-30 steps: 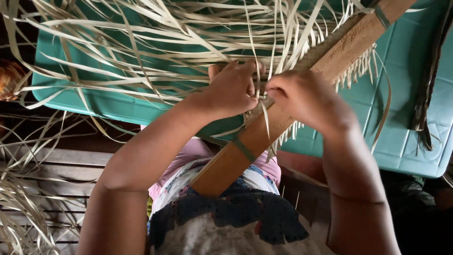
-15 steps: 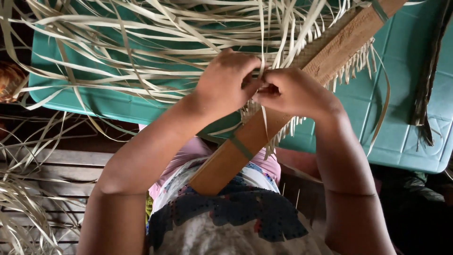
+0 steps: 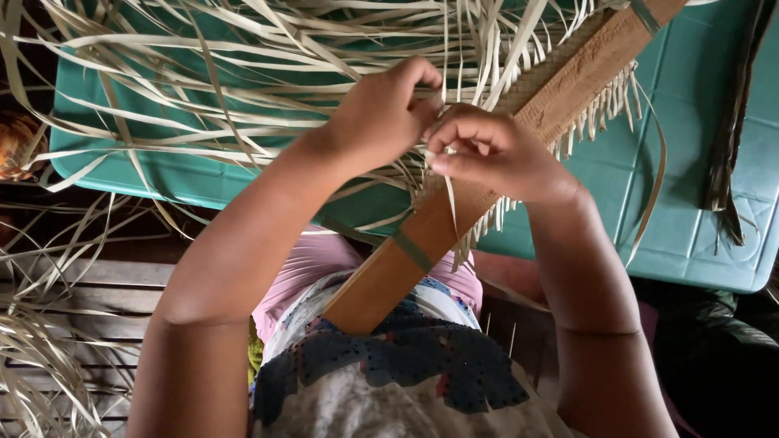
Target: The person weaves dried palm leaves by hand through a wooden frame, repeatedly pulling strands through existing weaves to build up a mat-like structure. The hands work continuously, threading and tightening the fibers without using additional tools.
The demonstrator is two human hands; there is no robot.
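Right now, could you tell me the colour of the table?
Teal green table, clearest in the head view.

My arms are bare from the shoulder down, with no sleeves, watch, bracelet or ring showing on either wrist or finger. My left hand (image 3: 381, 113) and right hand (image 3: 495, 150) have short nails. I wear a pink top (image 3: 312, 272), and over my lap lies a pale cloth (image 3: 406, 405) patterned with dark blue patches and small coloured dots.
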